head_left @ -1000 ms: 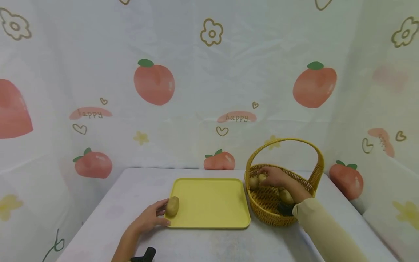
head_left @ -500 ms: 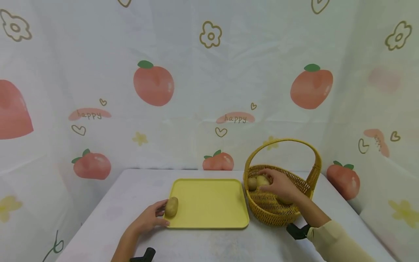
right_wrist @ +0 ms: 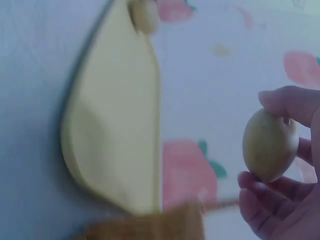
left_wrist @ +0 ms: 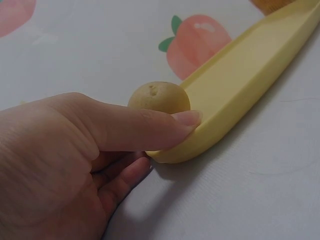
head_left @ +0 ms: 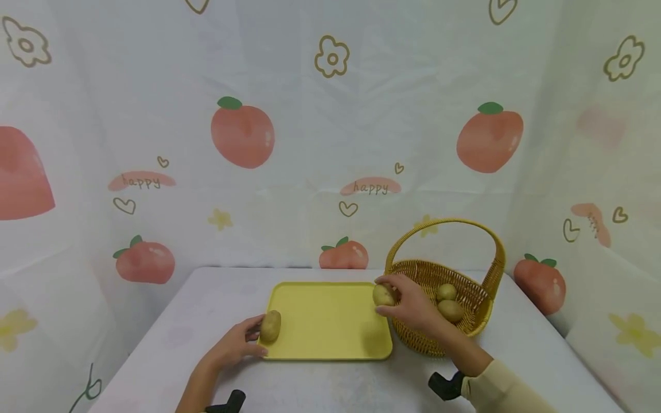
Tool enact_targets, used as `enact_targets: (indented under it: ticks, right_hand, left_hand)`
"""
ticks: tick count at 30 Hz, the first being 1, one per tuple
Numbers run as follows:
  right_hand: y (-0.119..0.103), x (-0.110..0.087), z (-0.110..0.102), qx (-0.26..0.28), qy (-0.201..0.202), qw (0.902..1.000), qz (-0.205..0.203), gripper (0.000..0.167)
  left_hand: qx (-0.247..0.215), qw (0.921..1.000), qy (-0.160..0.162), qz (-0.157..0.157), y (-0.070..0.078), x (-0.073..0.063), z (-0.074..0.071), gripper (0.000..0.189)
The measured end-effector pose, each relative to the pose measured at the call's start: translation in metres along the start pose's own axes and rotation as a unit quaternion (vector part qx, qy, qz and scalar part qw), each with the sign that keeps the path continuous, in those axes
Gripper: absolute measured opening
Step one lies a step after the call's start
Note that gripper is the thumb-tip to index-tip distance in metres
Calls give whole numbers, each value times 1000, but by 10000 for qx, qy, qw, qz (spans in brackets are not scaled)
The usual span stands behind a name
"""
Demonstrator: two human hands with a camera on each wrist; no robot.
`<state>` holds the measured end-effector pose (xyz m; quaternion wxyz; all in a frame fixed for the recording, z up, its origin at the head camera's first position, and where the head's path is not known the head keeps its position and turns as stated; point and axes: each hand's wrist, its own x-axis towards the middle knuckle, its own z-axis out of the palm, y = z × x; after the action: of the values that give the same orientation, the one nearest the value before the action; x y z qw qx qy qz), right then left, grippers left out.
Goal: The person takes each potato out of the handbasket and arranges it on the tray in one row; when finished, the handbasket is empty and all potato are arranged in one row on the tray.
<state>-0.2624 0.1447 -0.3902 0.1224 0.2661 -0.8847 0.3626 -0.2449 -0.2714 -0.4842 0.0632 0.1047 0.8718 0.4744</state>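
Observation:
My right hand [head_left: 413, 304] pinches a potato [head_left: 384, 295] between thumb and fingertips. It holds the potato in the air by the basket's left side, over the right end of the yellow tray [head_left: 330, 321]; the right wrist view shows this held potato [right_wrist: 270, 145] clear of everything else. My left hand [head_left: 236, 343] grips the tray's left end, thumb [left_wrist: 170, 127] on the rim and fingers curled below. Just beyond that thumb, another potato [head_left: 271, 326] lies at the left end of the tray.
A wicker basket [head_left: 423, 345] with a tall arched handle [head_left: 454, 221] stands right of the tray. Inside it lie a small potato [head_left: 446, 292] and a larger potato [head_left: 450, 311]. My right forearm crosses its front. A printed cloth [head_left: 330, 132] hangs behind the white table [head_left: 330, 384].
My right hand has taken hold of a potato in the basket, lifted it out and carried it left to the tray's right end. My left hand has stayed in place.

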Motion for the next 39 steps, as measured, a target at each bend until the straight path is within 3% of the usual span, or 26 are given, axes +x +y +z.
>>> enact_targets:
  ticks: [7,14,23,30,39]
  right_hand:
    - [-17,11,44,104,-360,9991,-207,49]
    - [-19,24,95,130,-881,9960,-97,50]
    - [-21,40,151,384,-1166,9924,110,50]
    - [-33,52,177,434,-1216,9913,263,50]
    - [-46,58,195,646,-1080,9914,368,50]
  left_hand:
    - [129,9999,-2,65,3,3,-2,90]
    - [79,9999,67,-59,6,3,-3,88]
    - [41,9999,26,-130,6,0,0,87]
    - [45,10000,-62,-48,4,-2,2,86]
    - [57,10000,-76,-3,7,-4,-1,87]
